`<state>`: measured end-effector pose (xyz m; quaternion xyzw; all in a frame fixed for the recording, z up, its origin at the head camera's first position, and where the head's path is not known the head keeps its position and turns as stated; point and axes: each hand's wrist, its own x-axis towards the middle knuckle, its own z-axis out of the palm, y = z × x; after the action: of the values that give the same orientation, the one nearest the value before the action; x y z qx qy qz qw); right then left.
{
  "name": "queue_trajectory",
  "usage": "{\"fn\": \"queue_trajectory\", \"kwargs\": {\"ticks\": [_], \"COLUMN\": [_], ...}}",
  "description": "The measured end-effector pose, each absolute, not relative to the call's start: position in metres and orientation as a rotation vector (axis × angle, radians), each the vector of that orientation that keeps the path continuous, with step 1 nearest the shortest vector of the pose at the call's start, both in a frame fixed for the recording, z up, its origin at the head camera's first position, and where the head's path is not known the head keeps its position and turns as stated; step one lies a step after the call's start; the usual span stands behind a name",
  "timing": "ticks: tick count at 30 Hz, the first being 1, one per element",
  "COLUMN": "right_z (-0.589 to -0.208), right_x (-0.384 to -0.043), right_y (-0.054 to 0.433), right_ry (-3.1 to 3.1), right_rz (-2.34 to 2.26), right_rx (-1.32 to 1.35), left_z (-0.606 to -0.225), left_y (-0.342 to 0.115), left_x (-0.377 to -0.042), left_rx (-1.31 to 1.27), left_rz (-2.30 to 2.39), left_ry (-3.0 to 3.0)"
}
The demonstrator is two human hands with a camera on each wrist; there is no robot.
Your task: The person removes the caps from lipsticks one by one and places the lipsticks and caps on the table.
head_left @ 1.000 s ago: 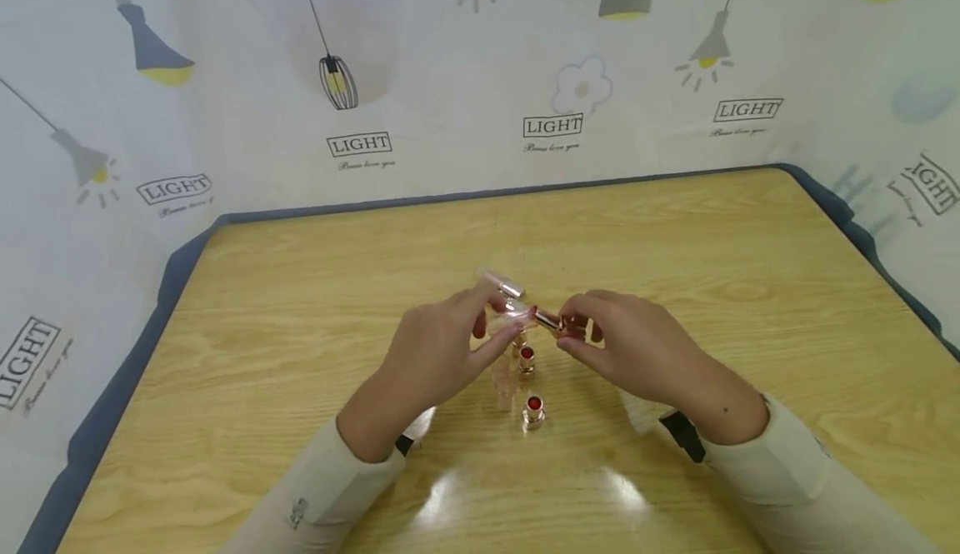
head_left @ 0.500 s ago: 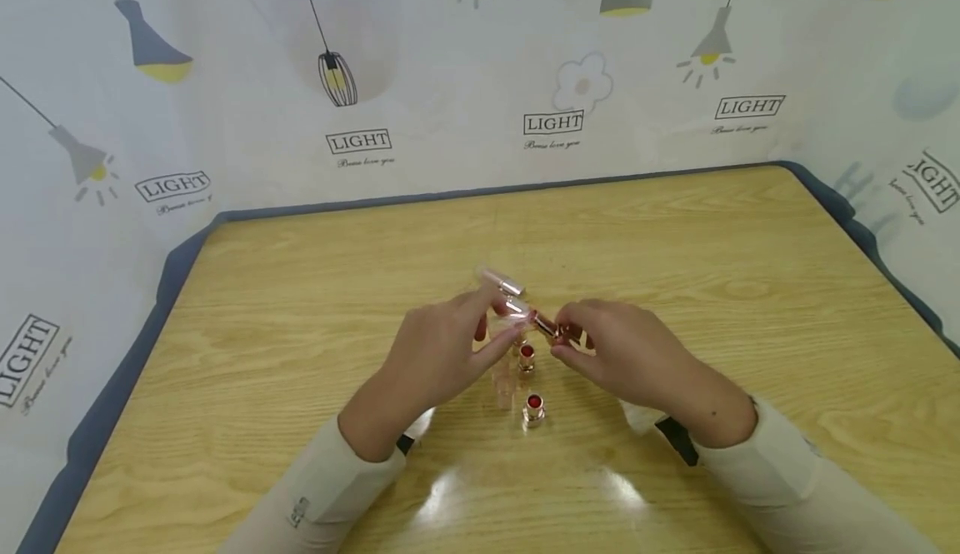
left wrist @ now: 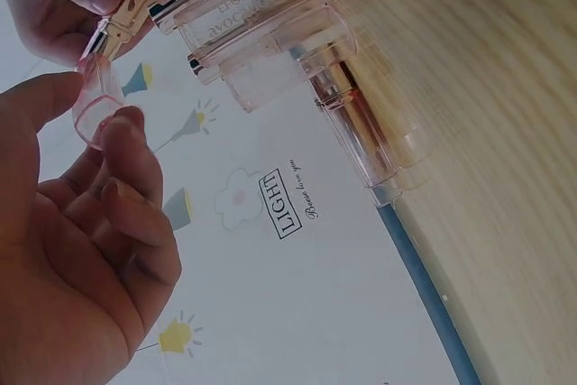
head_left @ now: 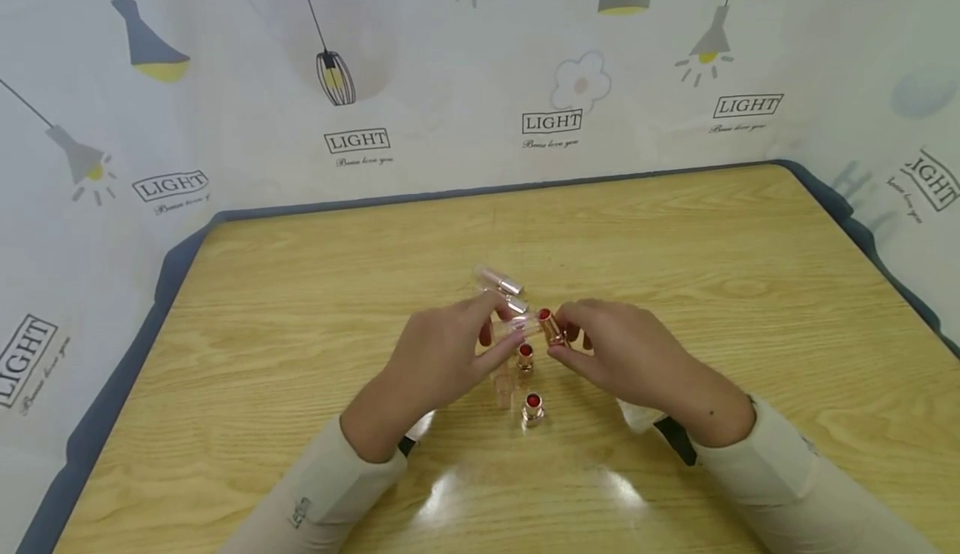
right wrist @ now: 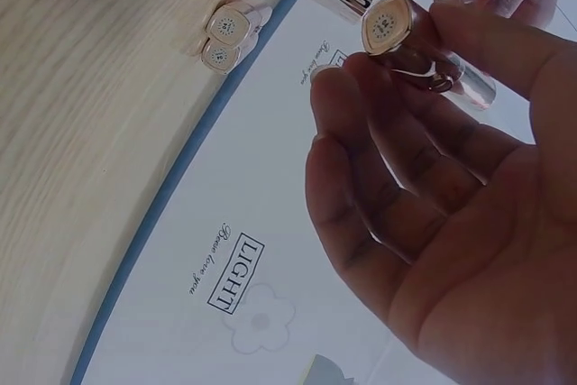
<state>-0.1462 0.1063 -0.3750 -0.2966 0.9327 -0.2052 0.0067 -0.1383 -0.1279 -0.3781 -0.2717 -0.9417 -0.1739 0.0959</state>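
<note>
In the head view my left hand [head_left: 442, 341] pinches a clear pink lipstick cap [head_left: 525, 322] between thumb and fingertips. My right hand [head_left: 626, 344] holds a rose-gold lipstick [head_left: 552, 329], tilted, its red tip up beside the cap's end. The right wrist view shows the lipstick's base [right wrist: 388, 26] with a round label, between thumb and fingers. Two uncapped lipsticks stand upright below the hands, a nearer one [head_left: 532, 410] and a farther one [head_left: 526, 358]. Clear caps [head_left: 503, 389] stand to their left, partly behind my left hand.
Beyond my left fingers, a capped lipstick [head_left: 501, 280] lies on its side, with another shiny tube [head_left: 516, 304] close by it. All are on a wood-grain table [head_left: 360, 262]. A white curtain [head_left: 450, 79] printed with lamps rises behind the table's far edge.
The lipstick in my right hand has turned from lying toward the cap to a more upright tilt, its red tip now showing. My right hand has shifted slightly left; my left hand stays nearly in place.
</note>
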Motion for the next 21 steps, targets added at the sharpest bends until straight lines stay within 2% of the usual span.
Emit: {"fn": "queue_trajectory", "kwargs": {"ticks": [21], "right_z": [-0.3679], "right_x": [-0.1465], "right_y": [0.1062], "right_ry": [2.915], "right_rz": [-0.743], "right_rx": [-0.900], "left_z": [-0.3789], "left_y": [-0.1284], "left_x": [-0.1430], "left_rx": [-0.834], "left_rz": [-0.607], "left_ry": [-2.689]}}
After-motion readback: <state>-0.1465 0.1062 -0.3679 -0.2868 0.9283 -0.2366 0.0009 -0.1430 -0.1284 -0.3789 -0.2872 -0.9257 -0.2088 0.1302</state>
